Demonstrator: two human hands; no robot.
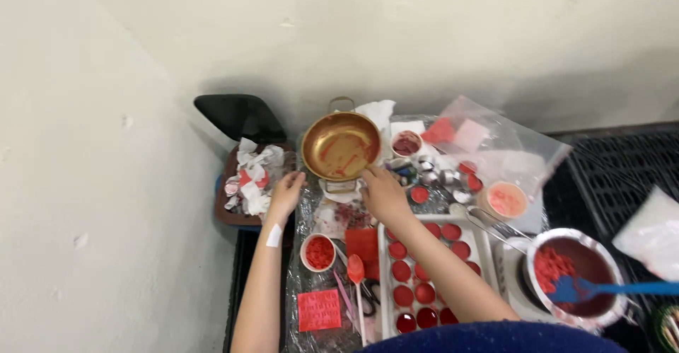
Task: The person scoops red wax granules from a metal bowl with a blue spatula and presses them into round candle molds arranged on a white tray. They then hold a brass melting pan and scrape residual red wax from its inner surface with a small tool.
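Two bare hands reach out over a cluttered, foil-covered table toward a gold-coloured pan [341, 146] that stands tilted at the far edge, its inside streaked with red. The right hand [382, 193] sits at the pan's lower right rim, fingers curled against it, though I cannot tell whether they truly grip it. The left hand [286, 192] rests just below the pan's left side with fingers loosely bent, holding nothing that I can make out. Beside the right forearm lies a white tray [386, 282] filled with round red discs. Near the left forearm stands a small white cup [318, 252] of red bits, and an orange spatula [356, 272] lies close by. Far right, a foil-lined pot [576, 272] holds red material and a blue spatula [601, 289].
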